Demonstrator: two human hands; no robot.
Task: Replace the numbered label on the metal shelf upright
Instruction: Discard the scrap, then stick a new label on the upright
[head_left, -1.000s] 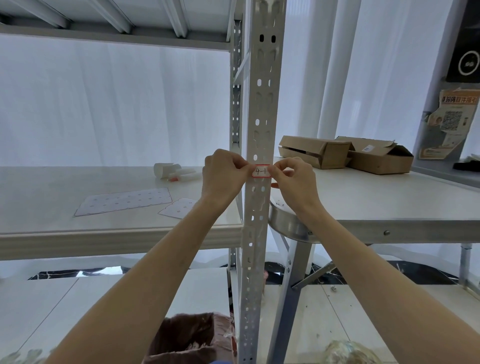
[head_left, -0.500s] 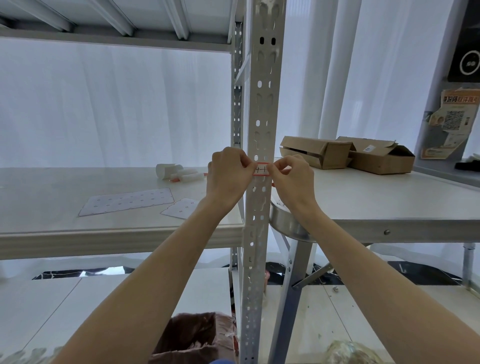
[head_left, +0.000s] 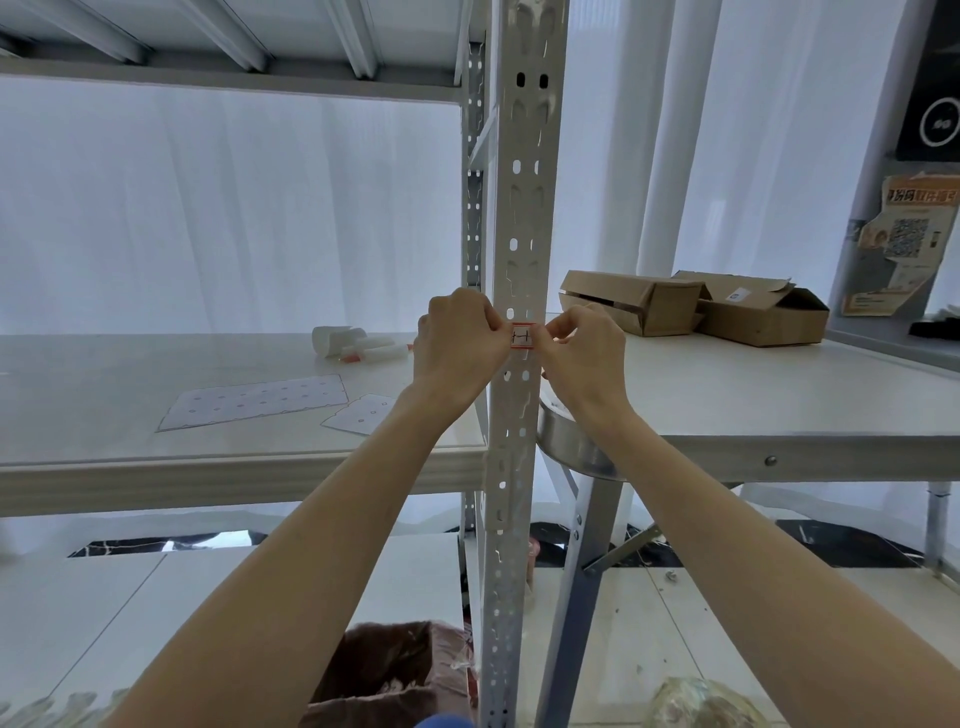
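The numbered label (head_left: 521, 336), a small white sticker with a red border and some dark handwriting I can't quite read, sits across the front face of the perforated metal shelf upright (head_left: 524, 208), roughly level with the shelf board. The left hand (head_left: 460, 343) has its fingertips pinched on the label's left edge and the right hand (head_left: 584, 351) pinches the right edge, so both are closed on it, one per side. Can't tell if it's fully stuck down or only laid against the metal. My guess is this is the pressing-on step, and the risk is obvious: it sits right over the punched holes, so uneven pressure could leave it crooked, wrinkled or dimpled into a slot, and if the edges wrap round the corners badly they'll lift later. Out on the shelf board (head_left: 104, 395) to the left are punched-out sticker backing sheets (head_left: 254, 400) and some white rolls with a pen-like thing (head_left: 353, 343). On the table (head_left: 831, 395) to the right sit two cardboard boxes (head_left: 696, 306).
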